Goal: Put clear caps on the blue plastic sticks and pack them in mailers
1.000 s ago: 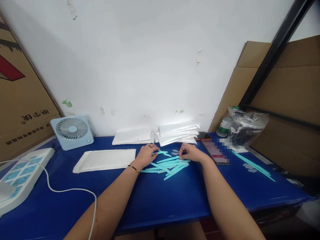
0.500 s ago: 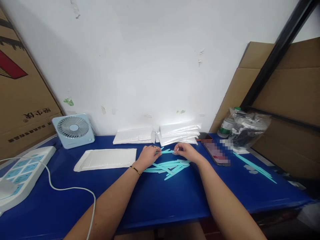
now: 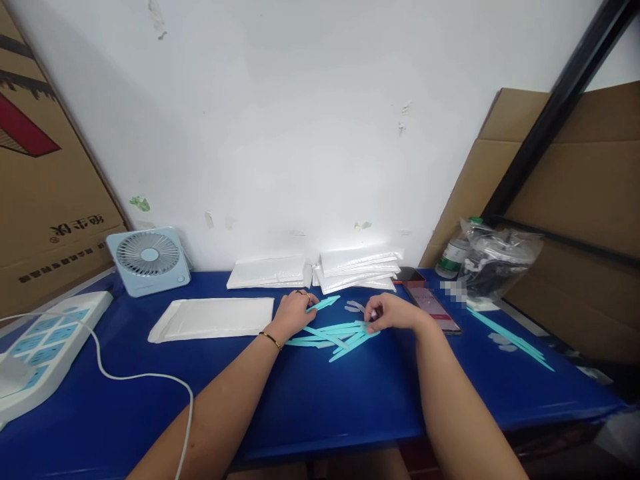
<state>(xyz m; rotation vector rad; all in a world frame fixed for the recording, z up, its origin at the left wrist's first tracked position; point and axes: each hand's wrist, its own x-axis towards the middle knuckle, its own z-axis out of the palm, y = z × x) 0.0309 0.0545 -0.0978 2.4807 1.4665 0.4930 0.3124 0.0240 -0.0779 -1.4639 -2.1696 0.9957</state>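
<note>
Both hands work at a loose pile of turquoise strips (image 3: 336, 333) on the blue counter (image 3: 320, 400), pile near counter centre, just in front of the two forearms. Left hand (image 3: 295, 312) closed in a pinch on a single turquoise strip (image 3: 325, 303); the strip's long axis runs from the fingers toward 2 o'clock, free end raised off the counter and pointing toward the white packets at the wall. Right hand (image 3: 395, 313) curled, fingertips down on the right end of the pile; whether it actually grips a strip cannot be told. Strips in the pile lie flat, crossing one another, most long axes running roughly 8 to 2 o'clock or near 9 to 3. A few pale small pieces (image 3: 354, 307) lie between the hands. At 9 o'clock of the left hand: a flat white padded envelope (image 3: 213, 319). At 12 o'clock: stacks of white packets (image 3: 357, 268) against the wall. At 3 o'clock of the right hand: a phone (image 3: 434, 305), touching or just beside the wrist. Further turquoise strips (image 3: 510, 330) lie well apart to the right, long axis 10 to 4 o'clock. Small fan (image 3: 149, 260) at far left rear.
</note>
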